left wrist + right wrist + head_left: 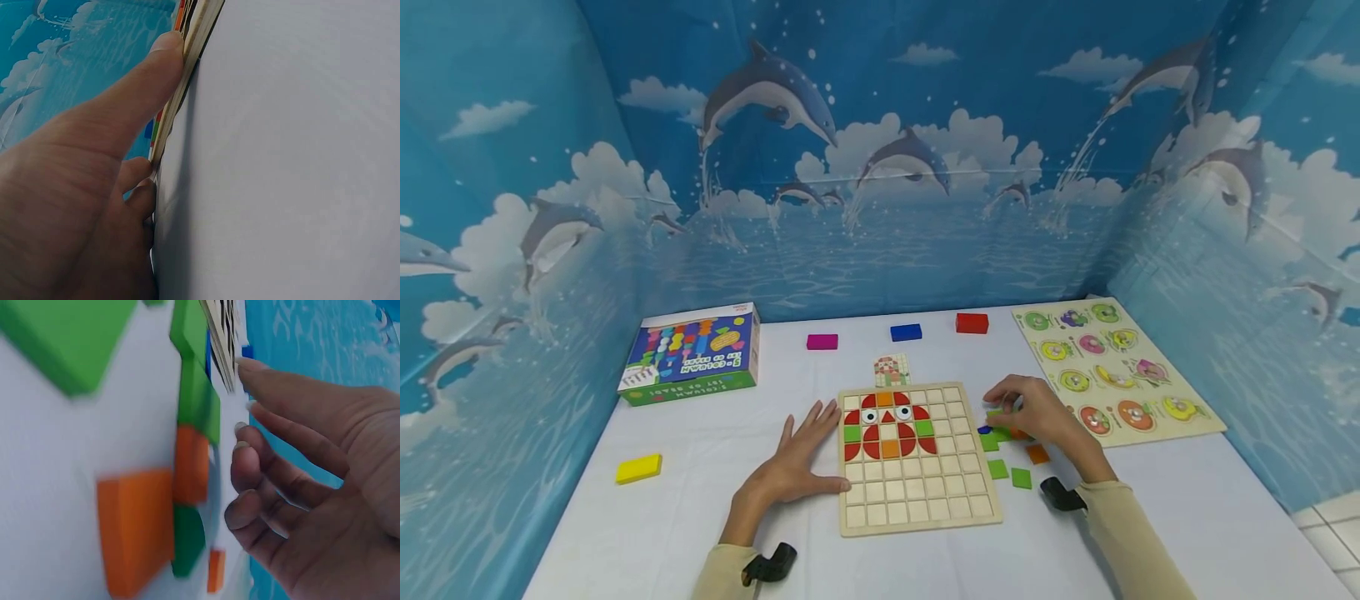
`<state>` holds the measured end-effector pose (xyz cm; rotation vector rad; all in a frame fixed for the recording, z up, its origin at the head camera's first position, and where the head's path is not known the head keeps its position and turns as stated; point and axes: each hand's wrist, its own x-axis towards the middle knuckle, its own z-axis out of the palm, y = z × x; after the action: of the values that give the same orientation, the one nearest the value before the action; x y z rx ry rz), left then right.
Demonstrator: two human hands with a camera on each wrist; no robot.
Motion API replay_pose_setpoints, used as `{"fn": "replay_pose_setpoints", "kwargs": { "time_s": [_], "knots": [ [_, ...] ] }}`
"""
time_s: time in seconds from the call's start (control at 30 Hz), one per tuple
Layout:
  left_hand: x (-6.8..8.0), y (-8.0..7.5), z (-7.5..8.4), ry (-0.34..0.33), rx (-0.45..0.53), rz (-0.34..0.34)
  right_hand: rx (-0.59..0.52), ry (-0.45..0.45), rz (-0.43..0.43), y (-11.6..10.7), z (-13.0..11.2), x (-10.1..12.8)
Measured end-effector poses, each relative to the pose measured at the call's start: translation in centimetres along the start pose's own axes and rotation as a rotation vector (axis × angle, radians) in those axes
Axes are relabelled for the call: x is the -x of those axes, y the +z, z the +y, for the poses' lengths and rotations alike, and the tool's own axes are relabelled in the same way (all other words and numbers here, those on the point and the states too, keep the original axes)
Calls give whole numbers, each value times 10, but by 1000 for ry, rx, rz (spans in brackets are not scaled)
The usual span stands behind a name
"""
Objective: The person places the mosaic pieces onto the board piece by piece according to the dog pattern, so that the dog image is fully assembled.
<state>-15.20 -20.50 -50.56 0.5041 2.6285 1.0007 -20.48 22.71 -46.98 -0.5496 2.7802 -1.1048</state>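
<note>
My left hand [793,462] lies beside the wooden grid board [921,515], fingers spread. Its thumb [140,81] touches the board's left edge. Red, green and orange pieces with two round eye pieces form a pattern in the board's upper left cells. Over a loose pile right of the board hovers my right hand [1033,410], fingers loosely bent, no piece visible between them. In the right wrist view, green tiles [194,394] and an orange tile [140,531] lie beside that hand. A dark blue piece [984,430] sits at the pile's left side.
A small pattern card [892,370] lies behind the board. Magenta [822,342], blue [906,332] and red [972,323] blocks stand farther back. A toy box [692,354] and yellow block [638,469] are at left; a fruit puzzle board [1116,375] is at right.
</note>
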Motion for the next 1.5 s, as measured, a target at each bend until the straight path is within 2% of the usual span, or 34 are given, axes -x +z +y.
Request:
{"fn": "replay_pose_setpoints", "kwargs": {
  "time_s": [0.13,0.23,0.4,0.7,0.93,1.13,1.23,1.5],
  "knots": [
    [-1,2,-4,4,5,2,-8,96,-65,-7,4,2],
    [-2,3,-6,10,5,1,-13,133,-99,-9,5,4],
    [-1,1,-2,36,24,11,-17,141,-104,-9,5,4],
    [-3,2,-3,15,5,6,13,219,-98,-5,3,2],
    [-3,2,-2,38,23,12,42,218,-113,-7,2,4],
    [-1,-1,1,-5,-6,9,33,243,-109,-7,-3,2],
    [0,-2,2,-3,-2,13,32,247,-108,-6,-3,1],
    [1,-1,1,14,20,12,32,178,-130,-9,-2,2]
  ]
}}
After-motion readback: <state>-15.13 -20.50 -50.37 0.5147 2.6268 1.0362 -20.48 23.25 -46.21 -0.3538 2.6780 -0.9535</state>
